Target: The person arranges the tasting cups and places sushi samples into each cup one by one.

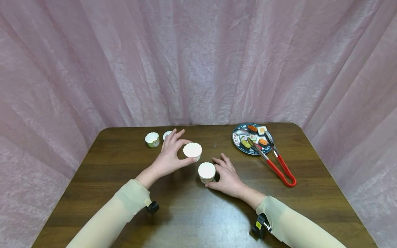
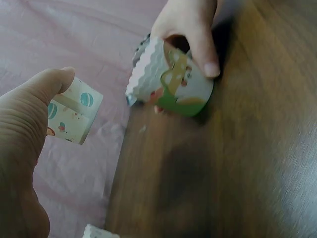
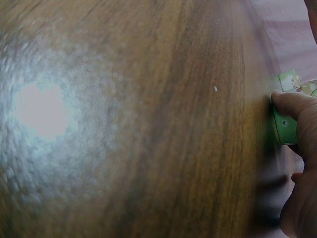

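Pale sleeves [image 1: 102, 218] are lying closest. Over the worktop [image 1: 192, 220], the left grip [image 1: 167, 158] is pinching a paper cup [image 1: 192, 151]; at its five o'clock, the right grip [image 1: 227, 177] is holding a green cup [image 1: 206, 171]. From there, more cups [image 1: 152, 140] are sitting at ten, a plate [image 1: 252, 152] and tongs [image 1: 274, 168] at two.

A cream paper baking cup [image 1: 192, 151] beside a green-and-white paper baking cup [image 1: 206, 171], mouths up.
Both have scalloped white rims. The cream one, printed with teal rounds, is pinched above the table [image 1: 186, 220]; the other, with a cartoon animal print, is gripped nearer the person.
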{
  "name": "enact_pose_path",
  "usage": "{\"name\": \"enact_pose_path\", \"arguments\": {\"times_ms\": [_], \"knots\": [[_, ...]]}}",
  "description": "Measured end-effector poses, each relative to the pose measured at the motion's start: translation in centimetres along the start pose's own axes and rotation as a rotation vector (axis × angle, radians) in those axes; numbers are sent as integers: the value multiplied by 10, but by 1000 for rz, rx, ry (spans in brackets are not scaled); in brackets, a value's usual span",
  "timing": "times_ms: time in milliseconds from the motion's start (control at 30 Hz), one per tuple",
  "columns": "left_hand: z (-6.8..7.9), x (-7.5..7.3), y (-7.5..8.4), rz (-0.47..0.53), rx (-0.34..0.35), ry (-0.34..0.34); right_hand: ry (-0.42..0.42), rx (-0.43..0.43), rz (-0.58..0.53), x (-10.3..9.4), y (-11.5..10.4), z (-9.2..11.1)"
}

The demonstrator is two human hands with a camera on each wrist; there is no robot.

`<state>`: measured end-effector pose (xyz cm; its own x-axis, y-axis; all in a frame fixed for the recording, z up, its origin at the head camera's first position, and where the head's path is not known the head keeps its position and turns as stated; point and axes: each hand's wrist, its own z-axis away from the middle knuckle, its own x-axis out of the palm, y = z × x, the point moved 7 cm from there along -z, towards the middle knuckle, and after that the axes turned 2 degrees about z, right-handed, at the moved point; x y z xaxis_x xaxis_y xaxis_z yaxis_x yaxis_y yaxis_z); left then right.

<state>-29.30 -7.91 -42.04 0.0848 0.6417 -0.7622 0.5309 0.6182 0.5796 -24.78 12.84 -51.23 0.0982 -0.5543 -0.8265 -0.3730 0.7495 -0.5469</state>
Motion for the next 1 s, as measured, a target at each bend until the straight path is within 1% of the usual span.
{"name": "enact_pose_path", "arguments": {"times_ms": [267, 467, 633, 767, 1000], "knots": [[-14, -10, -19, -58, -28, 4, 2, 1, -11, -1, 1, 1], [-29, -11, -30, -115, -52, -3, 2, -1, -20, -2, 0, 2], [-40, -9, -41, -174, -84, -9, -6, 2, -23, -1, 0, 2], [-49, -6, -49, -241, -103, -8, -7, 5, -15, -1, 0, 1], [-57, 4, -63, -366, -142, -45, -7, -5, -4, -1, -1, 0]]}}
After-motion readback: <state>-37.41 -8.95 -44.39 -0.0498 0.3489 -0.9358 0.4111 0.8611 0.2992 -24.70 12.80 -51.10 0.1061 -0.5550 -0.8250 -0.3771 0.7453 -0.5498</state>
